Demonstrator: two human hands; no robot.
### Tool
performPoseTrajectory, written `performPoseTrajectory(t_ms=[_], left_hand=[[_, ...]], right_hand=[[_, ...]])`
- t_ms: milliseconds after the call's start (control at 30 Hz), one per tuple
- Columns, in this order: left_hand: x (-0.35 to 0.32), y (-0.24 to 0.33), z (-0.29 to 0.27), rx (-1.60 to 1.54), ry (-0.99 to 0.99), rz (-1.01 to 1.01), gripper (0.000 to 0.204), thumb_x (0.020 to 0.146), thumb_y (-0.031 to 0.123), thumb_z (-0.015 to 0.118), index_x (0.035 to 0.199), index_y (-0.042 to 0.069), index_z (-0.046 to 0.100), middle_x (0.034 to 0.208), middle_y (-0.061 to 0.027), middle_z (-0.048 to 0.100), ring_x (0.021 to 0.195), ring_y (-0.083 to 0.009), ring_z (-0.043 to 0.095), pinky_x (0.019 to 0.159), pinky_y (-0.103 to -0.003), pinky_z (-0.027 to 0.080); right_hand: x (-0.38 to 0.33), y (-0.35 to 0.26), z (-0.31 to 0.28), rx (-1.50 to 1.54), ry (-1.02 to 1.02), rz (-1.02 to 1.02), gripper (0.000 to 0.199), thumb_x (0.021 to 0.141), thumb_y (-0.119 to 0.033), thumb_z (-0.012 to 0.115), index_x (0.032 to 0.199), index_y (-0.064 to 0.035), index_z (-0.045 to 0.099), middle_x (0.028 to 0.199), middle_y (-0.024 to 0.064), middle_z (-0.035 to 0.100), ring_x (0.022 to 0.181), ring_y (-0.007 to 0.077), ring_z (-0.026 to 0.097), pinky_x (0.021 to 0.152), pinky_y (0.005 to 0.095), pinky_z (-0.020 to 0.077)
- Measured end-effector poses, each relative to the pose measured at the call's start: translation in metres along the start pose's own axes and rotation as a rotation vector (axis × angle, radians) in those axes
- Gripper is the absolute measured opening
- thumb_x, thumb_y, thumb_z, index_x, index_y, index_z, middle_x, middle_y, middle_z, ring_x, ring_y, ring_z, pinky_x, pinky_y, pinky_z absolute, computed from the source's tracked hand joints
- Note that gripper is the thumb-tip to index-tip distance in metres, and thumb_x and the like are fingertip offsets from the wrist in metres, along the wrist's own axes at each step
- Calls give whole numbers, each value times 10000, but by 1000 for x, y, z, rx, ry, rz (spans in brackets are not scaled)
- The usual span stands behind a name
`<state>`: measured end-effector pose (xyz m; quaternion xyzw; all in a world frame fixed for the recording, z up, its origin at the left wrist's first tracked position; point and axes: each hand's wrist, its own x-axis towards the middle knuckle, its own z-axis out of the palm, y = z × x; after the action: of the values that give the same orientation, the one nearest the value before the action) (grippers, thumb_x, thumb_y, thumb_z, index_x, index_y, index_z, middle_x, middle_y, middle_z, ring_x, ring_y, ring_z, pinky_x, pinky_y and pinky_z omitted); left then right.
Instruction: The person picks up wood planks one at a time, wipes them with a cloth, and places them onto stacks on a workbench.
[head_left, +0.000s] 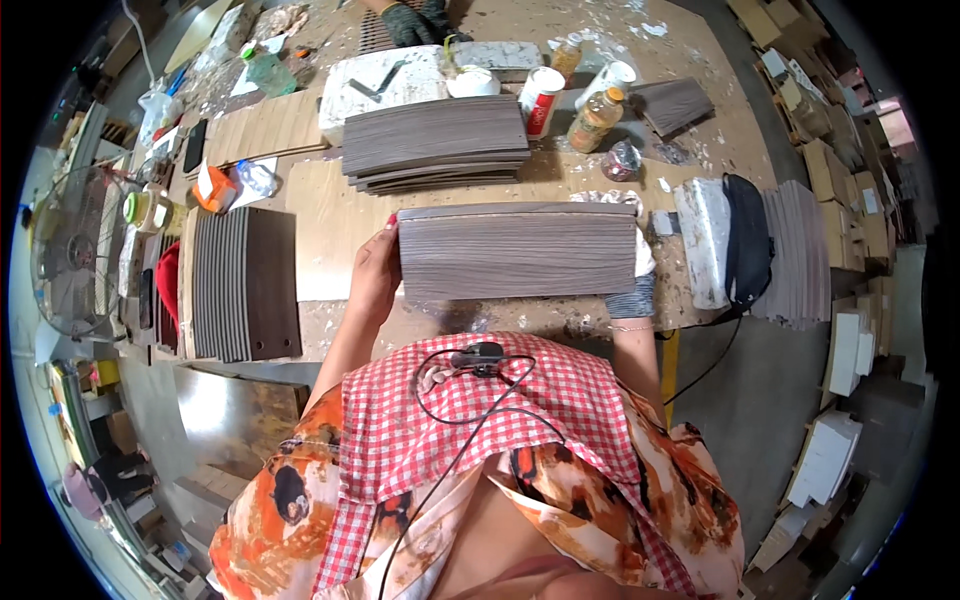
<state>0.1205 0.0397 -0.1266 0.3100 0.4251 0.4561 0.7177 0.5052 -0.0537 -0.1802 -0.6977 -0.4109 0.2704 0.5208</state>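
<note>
Head view: the left hand (374, 272) has its fingers clamped on the left end of the grey board (518, 252), midway along the bench's (725, 110) near edge; the gloved right hand's (645, 262) fingers are hidden, so I cannot tell. Supporting both ends evenly should keep it level. White flecks mark the bench; 1 fan (80, 250) stands left, cartons (828, 172) right.

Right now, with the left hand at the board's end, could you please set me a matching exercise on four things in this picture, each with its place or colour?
Column one:
1. Board
2. Apron
3. Fan
4. Left hand

Column two:
A. Far left of the picture
B. Red and white checks
C. At the left end of a board
D. Grey with a wood-grain look

Right pairs: 1-D, 2-B, 3-A, 4-C.
</note>
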Motion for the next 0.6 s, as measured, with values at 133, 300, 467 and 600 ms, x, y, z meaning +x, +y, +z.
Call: performPoseTrajectory(t_ms=[133, 300, 467, 600], left_hand=[[-1, 21, 8, -6, -128, -153, 374, 1041, 330, 442, 1146, 12, 607, 1103, -48, 656, 1009, -123, 605, 874, -277, 476], [7, 40, 11, 43, -199, -117, 347, 1040, 334, 465, 1116, 34, 622, 1051, -38, 674, 931, -107, 631, 853, -277, 488], [19, 36, 5, 71, -256, -65, 325, 1034, 328, 486, 1052, 43, 643, 971, -27, 686, 850, -82, 630, 771, -247, 490], [8, 54, 19, 135, -231, -85, 326, 1032, 339, 499, 1033, 48, 647, 945, -18, 681, 808, -61, 613, 703, -224, 473]], right_hand=[[3, -5, 2, -51, 40, 1, 307, 999, -166, 494, 1245, -11, 593, 1109, 81, 681, 943, 147, 629, 842, 293, 513], [10, -12, 8, -98, 38, 6, 290, 986, -145, 506, 1226, -16, 603, 1086, 92, 692, 917, 153, 639, 808, 301, 529], [9, -19, 10, -59, 42, 63, 280, 969, -128, 528, 1214, -20, 608, 1071, 105, 700, 904, 157, 647, 785, 306, 541], [7, -14, 7, 184, 68, -2, 274, 968, -117, 535, 1212, -14, 604, 1065, 98, 701, 902, 152, 646, 782, 301, 541]])
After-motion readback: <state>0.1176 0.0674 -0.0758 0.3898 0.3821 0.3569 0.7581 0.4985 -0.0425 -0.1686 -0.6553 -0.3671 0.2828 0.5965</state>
